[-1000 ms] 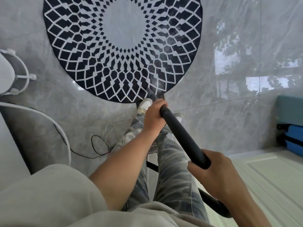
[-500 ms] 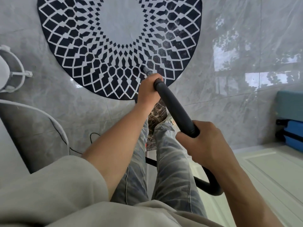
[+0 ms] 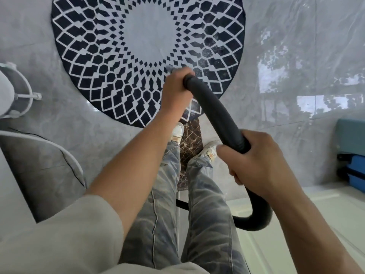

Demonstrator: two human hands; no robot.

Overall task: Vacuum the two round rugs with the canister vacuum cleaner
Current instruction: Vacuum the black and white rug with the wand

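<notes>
A round rug point(image 3: 110, 62), dark blue with a white diamond pattern and a pale centre, lies on the grey floor ahead of my feet. The black vacuum hose handle point(image 3: 215, 115) slants from lower right up to the rug's near part. My left hand point(image 3: 175, 89) grips its front end over the rug. My right hand point(image 3: 256, 163) grips the handle lower down, where the hose curves back behind my legs. The wand and nozzle are hidden behind my left hand. Only one rug is in view.
A white round metal frame point(image 3: 21, 95) and a thin white tube point(image 3: 59, 151) stand at the left. Blue cases point(image 3: 351, 155) sit at the right edge. A white raised panel point(image 3: 335, 210) lies at lower right. Glossy grey tiles point(image 3: 296, 56) surround the rug.
Both hands have pushed the hose handle forward, further over the rug towards its pale centre. My view has shifted forward, and both shoes show again below the rug's edge.
</notes>
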